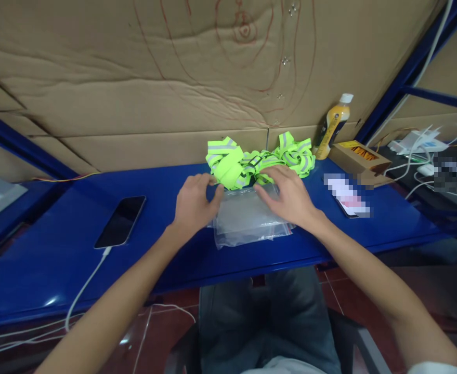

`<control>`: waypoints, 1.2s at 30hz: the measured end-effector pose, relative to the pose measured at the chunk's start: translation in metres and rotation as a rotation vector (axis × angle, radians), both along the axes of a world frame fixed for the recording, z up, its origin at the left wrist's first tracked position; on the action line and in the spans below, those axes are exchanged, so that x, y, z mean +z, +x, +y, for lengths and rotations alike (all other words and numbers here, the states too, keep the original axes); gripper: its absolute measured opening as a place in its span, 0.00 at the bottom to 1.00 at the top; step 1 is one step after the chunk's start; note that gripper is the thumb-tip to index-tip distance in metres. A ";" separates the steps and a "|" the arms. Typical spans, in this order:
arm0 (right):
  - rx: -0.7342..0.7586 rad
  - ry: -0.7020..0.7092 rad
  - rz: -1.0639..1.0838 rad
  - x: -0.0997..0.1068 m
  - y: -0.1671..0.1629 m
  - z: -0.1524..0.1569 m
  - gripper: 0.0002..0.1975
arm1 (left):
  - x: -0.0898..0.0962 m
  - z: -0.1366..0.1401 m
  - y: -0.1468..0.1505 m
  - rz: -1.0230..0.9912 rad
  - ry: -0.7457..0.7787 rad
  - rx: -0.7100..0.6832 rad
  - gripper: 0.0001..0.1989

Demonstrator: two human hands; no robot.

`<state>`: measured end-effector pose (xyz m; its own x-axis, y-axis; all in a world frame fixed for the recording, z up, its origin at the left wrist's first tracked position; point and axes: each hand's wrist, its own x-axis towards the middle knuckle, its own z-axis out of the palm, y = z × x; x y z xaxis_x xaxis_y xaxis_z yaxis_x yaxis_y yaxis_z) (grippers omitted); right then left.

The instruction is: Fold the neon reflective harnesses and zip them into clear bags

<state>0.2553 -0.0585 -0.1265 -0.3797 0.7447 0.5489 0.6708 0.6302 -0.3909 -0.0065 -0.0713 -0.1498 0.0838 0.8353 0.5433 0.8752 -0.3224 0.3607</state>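
Observation:
A stack of clear plastic zip bags [247, 221] lies on the blue table in front of me. Just behind it is a tangled heap of neon yellow-green reflective straps [228, 163] with grey stripes and black buckles. My left hand [196, 203] is at the left edge of the bags, thumb apart from the bent fingers, its fingertips close to the straps. Over the right side of the bags, my right hand [288, 195] has its fingers reaching onto the straps and its thumb held away from them. Nothing shows gripped in either hand; contact at the fingertips is hard to make out.
A dark phone [121, 222] on a white cable lies at left. To the right are another phone [347, 196] with a lit, blurred screen, a yellow drink bottle [333, 127] and an open cardboard box [363, 161]. A cardboard wall [95, 104] stands behind the table [166, 182].

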 end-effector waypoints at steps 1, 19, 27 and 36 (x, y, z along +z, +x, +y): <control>-0.033 -0.010 0.008 0.004 -0.012 0.011 0.23 | 0.004 0.010 0.000 -0.048 -0.030 0.023 0.15; 0.052 0.217 0.125 -0.013 -0.047 0.081 0.21 | 0.032 0.045 0.028 -1.238 -0.437 -0.419 0.34; 0.061 0.395 0.166 0.035 -0.037 0.088 0.30 | 0.080 0.097 0.037 -1.399 -0.120 -0.513 0.27; 0.386 -0.098 0.277 0.102 -0.018 0.130 0.37 | 0.083 0.102 0.033 -1.266 -0.324 -0.788 0.23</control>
<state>0.2377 0.0719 -0.0241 -0.4885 0.6311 0.6026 0.2575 0.7640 -0.5916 0.0268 0.0302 -0.0669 0.1851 0.8951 0.4056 -0.4051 -0.3065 0.8614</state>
